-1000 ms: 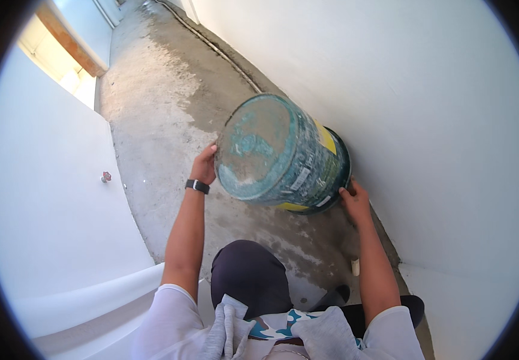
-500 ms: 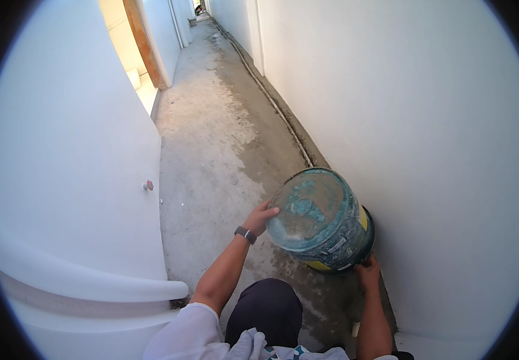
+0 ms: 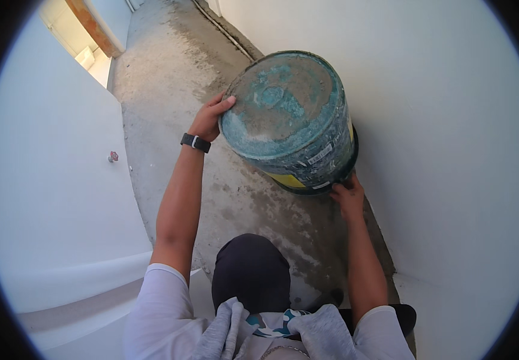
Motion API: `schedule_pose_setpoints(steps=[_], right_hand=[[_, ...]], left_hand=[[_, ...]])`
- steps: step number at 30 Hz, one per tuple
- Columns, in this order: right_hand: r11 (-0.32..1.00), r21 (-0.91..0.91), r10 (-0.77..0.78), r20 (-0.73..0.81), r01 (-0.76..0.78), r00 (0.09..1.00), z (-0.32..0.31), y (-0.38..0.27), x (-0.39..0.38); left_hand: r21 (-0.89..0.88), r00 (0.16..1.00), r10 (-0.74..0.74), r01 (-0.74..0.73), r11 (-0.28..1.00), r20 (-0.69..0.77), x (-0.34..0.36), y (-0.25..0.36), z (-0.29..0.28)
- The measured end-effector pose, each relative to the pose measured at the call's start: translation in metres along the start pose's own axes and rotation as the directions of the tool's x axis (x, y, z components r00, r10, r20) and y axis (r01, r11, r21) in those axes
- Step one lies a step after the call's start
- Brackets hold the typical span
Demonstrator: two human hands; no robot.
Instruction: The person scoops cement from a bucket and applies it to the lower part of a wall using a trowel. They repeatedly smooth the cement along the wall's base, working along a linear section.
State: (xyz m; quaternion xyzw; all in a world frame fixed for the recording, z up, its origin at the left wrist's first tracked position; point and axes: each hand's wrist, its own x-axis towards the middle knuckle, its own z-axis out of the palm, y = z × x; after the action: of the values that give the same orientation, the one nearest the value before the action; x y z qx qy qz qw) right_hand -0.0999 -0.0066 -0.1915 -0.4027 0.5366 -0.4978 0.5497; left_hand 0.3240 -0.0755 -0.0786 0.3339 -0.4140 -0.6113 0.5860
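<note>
soft daylight on white walls (image 3: 433, 150), warmer bright doorway (image 3: 78, 37), curved edges, black fisheye rim, bluish fringing

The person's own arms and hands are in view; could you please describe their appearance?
White short sleeves end above the elbows. The left hand and right hand are gloveless. A black wristband with a small silvery detail circles the left wrist; none shows on the right.

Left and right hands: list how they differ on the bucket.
The left hand grips the edge of the bucket's grey-smeared round end; the right hand grips the dark rim at the opposite end. The left hand has a black wristband at its wrist; the right hand's wrist is bare. Both hold the same bucket.
</note>
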Motion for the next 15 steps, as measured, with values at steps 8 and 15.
schedule_pose_setpoints(steps=[8,15], right_hand=[[0.990,0.022,0.139,-0.076,-0.137,0.987,-0.004,0.048,0.002],[0.988,0.012,0.155,-0.055,-0.155,0.986,-0.006,0.034,-0.009]], left_hand=[[-0.007,0.977,-0.204,0.204,0.979,-0.069,0.024,-0.058,-0.018],[0.006,0.974,-0.217,0.217,0.976,-0.073,0.030,-0.058,-0.016]])
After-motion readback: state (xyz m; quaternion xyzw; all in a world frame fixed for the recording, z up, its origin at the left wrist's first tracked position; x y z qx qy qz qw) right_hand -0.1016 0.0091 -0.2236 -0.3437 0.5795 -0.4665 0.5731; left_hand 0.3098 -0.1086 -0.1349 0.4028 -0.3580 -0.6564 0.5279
